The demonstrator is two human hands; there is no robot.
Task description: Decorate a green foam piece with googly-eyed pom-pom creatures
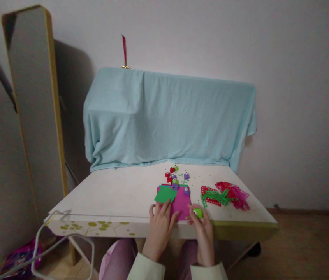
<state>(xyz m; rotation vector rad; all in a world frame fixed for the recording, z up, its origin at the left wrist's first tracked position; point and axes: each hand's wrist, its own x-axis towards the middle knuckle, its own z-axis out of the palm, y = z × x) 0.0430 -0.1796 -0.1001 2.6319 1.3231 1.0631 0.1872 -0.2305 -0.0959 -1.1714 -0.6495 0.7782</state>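
Note:
My left hand (pixel 160 226) rests with its fingers spread on a stack of coloured sheets at the table's front edge. Its fingertips touch a green sheet (pixel 166 194), which lies askew over a magenta sheet (pixel 182 206). My right hand (pixel 203 233) is closed around a small green paper punch (pixel 198 212) with an eye on it, just right of the magenta sheet. A purple punch (pixel 186 191) sits on that sheet's far right corner. Beyond the stack several more punches, such as a red punch (pixel 169 180), stand close together.
To the right lies a heap of punched paper, with green strips (pixel 219 196) and pink strips (pixel 240 197). Tiny green paper bits are scattered on the white table (pixel 108 190). A light blue cloth (pixel 176 120) covers something at the back. A white cable (pixel 65 237) hangs at the left.

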